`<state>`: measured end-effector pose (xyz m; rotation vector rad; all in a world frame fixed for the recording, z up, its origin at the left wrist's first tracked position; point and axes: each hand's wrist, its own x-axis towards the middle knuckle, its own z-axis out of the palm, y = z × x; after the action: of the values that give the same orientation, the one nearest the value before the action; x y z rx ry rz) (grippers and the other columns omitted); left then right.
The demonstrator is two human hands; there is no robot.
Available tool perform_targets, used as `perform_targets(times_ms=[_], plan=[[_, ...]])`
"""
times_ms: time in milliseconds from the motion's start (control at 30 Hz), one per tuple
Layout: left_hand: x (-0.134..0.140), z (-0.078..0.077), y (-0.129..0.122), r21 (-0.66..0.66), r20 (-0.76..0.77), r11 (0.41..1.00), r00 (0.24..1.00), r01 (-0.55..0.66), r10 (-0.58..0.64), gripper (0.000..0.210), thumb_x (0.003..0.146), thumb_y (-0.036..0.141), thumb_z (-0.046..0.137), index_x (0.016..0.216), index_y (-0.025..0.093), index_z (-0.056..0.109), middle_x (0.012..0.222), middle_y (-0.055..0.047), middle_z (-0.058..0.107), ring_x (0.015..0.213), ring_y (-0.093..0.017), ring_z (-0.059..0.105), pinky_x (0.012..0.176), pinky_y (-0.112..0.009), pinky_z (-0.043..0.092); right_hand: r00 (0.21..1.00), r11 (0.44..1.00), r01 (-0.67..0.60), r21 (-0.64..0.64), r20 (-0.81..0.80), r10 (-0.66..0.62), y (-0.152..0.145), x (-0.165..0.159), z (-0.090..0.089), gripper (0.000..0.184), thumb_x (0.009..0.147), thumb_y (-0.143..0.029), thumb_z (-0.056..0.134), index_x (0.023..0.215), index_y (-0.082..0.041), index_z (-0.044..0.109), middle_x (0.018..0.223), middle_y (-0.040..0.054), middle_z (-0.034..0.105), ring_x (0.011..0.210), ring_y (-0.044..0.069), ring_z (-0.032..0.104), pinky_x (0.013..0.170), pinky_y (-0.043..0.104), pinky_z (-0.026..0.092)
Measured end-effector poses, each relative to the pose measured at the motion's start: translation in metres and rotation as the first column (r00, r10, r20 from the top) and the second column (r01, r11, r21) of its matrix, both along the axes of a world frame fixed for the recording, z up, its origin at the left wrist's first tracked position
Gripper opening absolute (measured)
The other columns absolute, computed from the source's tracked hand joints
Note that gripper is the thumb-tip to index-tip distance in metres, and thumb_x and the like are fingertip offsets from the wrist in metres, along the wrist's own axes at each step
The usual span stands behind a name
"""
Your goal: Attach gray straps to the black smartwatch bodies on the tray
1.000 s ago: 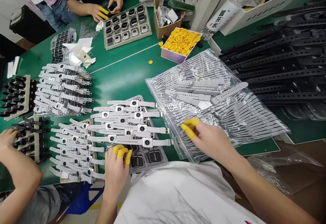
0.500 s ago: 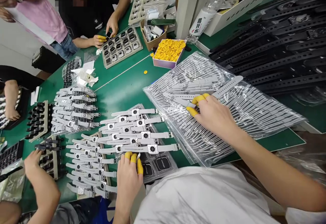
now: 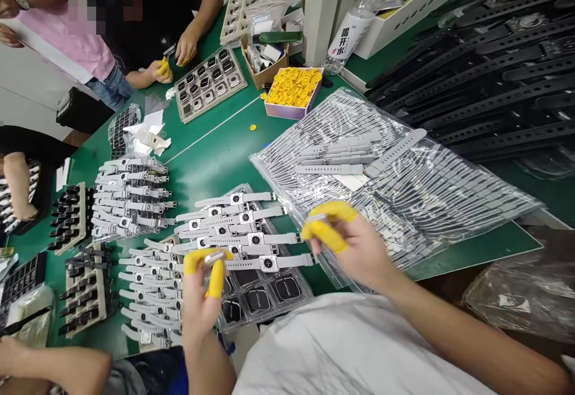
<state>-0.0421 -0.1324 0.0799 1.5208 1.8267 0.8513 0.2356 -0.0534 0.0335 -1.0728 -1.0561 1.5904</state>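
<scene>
Yellow finger cots cover fingertips on both my hands. My left hand [image 3: 204, 287] pinches a small silver watch case [image 3: 214, 257] above the near row of watches. My right hand [image 3: 354, 248] is closed on a light grey watch strap [image 3: 317, 218], mostly hidden by the fingers. Right of my left hand, several watches with grey straps [image 3: 268, 263] lie face down across a clear plastic tray of dark square cells [image 3: 287, 288]. Loose grey straps [image 3: 332, 169] rest on a large clear bag [image 3: 449, 221] packed with more straps, beyond my right hand.
More grey-strapped watches [image 3: 130, 191] fill trays at left. A box of yellow finger cots [image 3: 294, 90], a water bottle [image 3: 354, 27] and black straps [image 3: 489, 84] lie farther back. A co-worker's hands [image 3: 175, 63] work over a watch tray [image 3: 211, 84]; other people's arms are at left.
My right hand has come left and toward me off the strap bag, bringing a strap. My left hand has moved left, and the watch case in it now shows.
</scene>
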Motion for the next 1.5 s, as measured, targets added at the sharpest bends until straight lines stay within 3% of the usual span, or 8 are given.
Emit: perform_targets(times_ms=[133, 233, 333, 500, 867, 1000, 1167, 1500], plan=[[0.029, -0.037, 0.045, 0.071, 0.091, 0.958, 0.954, 0.280, -0.285, 0.024, 0.107, 0.032, 0.048, 0.129, 0.023, 0.049, 0.120, -0.011, 0.067, 0.105, -0.020, 0.068, 0.091, -0.037, 0.058, 0.908, 0.922, -0.361, -0.142, -0.280, 0.313, -0.022, -0.037, -0.004, 0.038, 0.099, -0.061, 0.057, 0.100, -0.024, 0.056, 0.071, -0.0018, 0.060, 0.054, 0.012, 0.043, 0.051, 0.028, 0.036], [0.040, -0.064, 0.060, 0.128, 0.085, 0.865, 0.863, 0.486, -0.498, 0.035, 0.106, 0.023, 0.042, 0.140, 0.023, 0.048, 0.129, -0.014, 0.064, 0.116, -0.023, 0.065, 0.100, -0.042, 0.056, 0.856, 0.868, -0.456, -0.197, -0.362, 0.368, -0.026, -0.046, -0.011, 0.043, 0.095, -0.065, 0.061, 0.096, -0.022, 0.055, 0.071, -0.0029, 0.058, 0.054, 0.010, 0.037, 0.050, 0.026, 0.030], [0.043, -0.076, 0.057, 0.171, 0.066, 0.795, 0.798, 0.582, -0.599, 0.045, 0.103, 0.015, 0.038, 0.146, 0.024, 0.048, 0.137, -0.014, 0.061, 0.129, -0.025, 0.059, 0.107, -0.047, 0.053, 0.838, 0.827, -0.498, -0.262, -0.392, 0.380, -0.024, -0.046, -0.016, 0.045, 0.091, -0.065, 0.067, 0.090, -0.022, 0.055, 0.067, -0.0041, 0.056, 0.051, 0.009, 0.035, 0.047, 0.025, 0.026], [0.041, -0.077, 0.052, 0.174, 0.136, 0.801, 0.792, 0.572, -0.595, 0.047, 0.102, 0.015, 0.039, 0.147, 0.026, 0.049, 0.138, -0.013, 0.062, 0.130, -0.026, 0.059, 0.108, -0.048, 0.053, 0.816, 0.789, -0.546, -0.280, -0.391, 0.426, -0.020, -0.045, -0.019, 0.046, 0.090, -0.064, 0.067, 0.083, -0.020, 0.056, 0.060, -0.0039, 0.056, 0.046, 0.008, 0.036, 0.044, 0.025, 0.024], [0.045, -0.073, 0.053, 0.233, 0.156, 0.847, 0.841, 0.479, -0.518, 0.038, 0.107, 0.022, 0.039, 0.143, 0.024, 0.052, 0.132, -0.014, 0.065, 0.123, -0.025, 0.063, 0.104, -0.045, 0.054, 0.886, 0.834, -0.406, -0.374, -0.386, 0.259, -0.019, -0.051, -0.024, 0.043, 0.086, -0.062, 0.072, 0.087, -0.022, 0.056, 0.056, -0.0074, 0.048, 0.046, 0.009, 0.033, 0.043, 0.023, 0.022], [0.046, -0.072, 0.051, 0.204, 0.086, 0.841, 0.846, 0.502, -0.526, 0.043, 0.108, 0.022, 0.035, 0.149, 0.025, 0.047, 0.134, -0.015, 0.060, 0.126, -0.026, 0.059, 0.105, -0.046, 0.053, 0.881, 0.802, -0.392, -0.450, -0.436, 0.186, -0.019, -0.050, -0.024, 0.040, 0.085, -0.058, 0.074, 0.085, -0.022, 0.056, 0.052, -0.0085, 0.046, 0.042, 0.008, 0.028, 0.042, 0.024, 0.019], [0.044, -0.066, 0.050, 0.148, 0.171, 0.841, 0.824, 0.521, -0.540, 0.044, 0.109, 0.030, 0.036, 0.151, 0.025, 0.047, 0.134, -0.014, 0.057, 0.125, -0.027, 0.056, 0.108, -0.046, 0.050, 0.864, 0.766, -0.415, -0.490, -0.477, 0.162, -0.015, -0.047, -0.022, 0.041, 0.081, -0.055, 0.078, 0.081, -0.022, 0.054, 0.050, -0.0090, 0.044, 0.040, 0.006, 0.025, 0.040, 0.022, 0.016], [0.046, -0.067, 0.052, 0.171, -0.003, 0.832, 0.845, 0.527, -0.535, 0.039, 0.107, 0.023, 0.039, 0.143, 0.020, 0.052, 0.124, -0.015, 0.059, 0.116, -0.025, 0.058, 0.101, -0.042, 0.053, 0.874, 0.746, -0.421, -0.517, -0.452, 0.181, -0.011, -0.045, -0.021, 0.043, 0.082, -0.057, 0.079, 0.082, -0.021, 0.054, 0.052, -0.0100, 0.041, 0.041, 0.004, 0.022, 0.040, 0.021, 0.014]])
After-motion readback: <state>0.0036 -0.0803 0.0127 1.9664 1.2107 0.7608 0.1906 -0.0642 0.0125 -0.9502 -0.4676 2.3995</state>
